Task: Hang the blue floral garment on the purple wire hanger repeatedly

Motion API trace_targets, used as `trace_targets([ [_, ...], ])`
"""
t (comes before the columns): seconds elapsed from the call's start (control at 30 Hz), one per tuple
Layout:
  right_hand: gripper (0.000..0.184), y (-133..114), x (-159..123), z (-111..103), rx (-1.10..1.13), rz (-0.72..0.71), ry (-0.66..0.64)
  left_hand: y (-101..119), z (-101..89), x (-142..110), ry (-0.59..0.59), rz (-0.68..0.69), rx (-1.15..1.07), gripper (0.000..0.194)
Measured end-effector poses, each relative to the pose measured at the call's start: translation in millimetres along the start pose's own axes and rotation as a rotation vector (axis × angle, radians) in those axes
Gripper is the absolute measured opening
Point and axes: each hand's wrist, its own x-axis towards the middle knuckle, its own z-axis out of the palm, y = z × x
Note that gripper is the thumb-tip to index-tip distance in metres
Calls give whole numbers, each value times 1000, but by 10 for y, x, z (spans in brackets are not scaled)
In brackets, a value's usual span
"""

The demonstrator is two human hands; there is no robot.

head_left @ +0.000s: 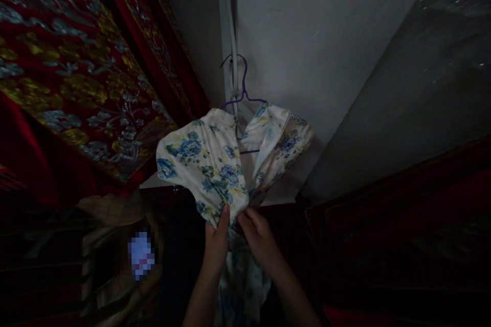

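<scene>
A white dress (pixel 215 158) with blue and yellow flowers hangs on a purple clothes hanger (pixel 244 82), its neckline open and one side folded over. Its lower part drops down between my forearms into shadow. My left hand (pixel 218 232) is closed on the left front of the dress near the waist, thumb on top. My right hand (pixel 255 227) pinches the fabric at the waist just to the right, fingers curled. The hanger's hook sits beside a pale cord (pixel 232 25) running down the wall; whether it hangs from that cord is unclear.
A red cloth with gold and silver embroidery (pixel 76 71) drapes at the left. A white wall (pixel 299 25) stands behind the dress. Below left is a wooden chair or stool (pixel 111 296) with a blurred pale item (pixel 141 255). Dark red fabric (pixel 414 199) lies at the right.
</scene>
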Motion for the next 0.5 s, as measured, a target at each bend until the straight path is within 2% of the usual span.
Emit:
trace_targets([
  [0.17, 40, -118, 16, -14, 91, 1, -11, 124, -76, -4, -31, -7, 54, 59],
  [0.23, 44, -145, 17, -36, 132, 13, 10, 124, -103, -6, -30, 43, 98, 56],
  [0.3, 47, -154, 13, -49, 178, 44, 50, 74, -127, -18, 127, 262, 165, 55],
  [0.37, 47, -170, 7, -60, 215, 75, 76, -13, -138, -45, 333, 632, 256, 61],
  [0.4, 47, -186, 3, -65, 223, 86, 77, -60, -134, -62, 357, 775, 318, 63],
  [0.43, 46, -209, -4, -72, 223, 92, 65, -101, -120, -81, 293, 836, 385, 62],
  [0.47, 45, -237, -13, -80, 213, 95, 45, -133, -96, -98, 163, 814, 436, 60],
  [0.5, 45, -269, -24, -90, 199, 96, 17, -153, -61, -112, 15, 730, 459, 57],
])
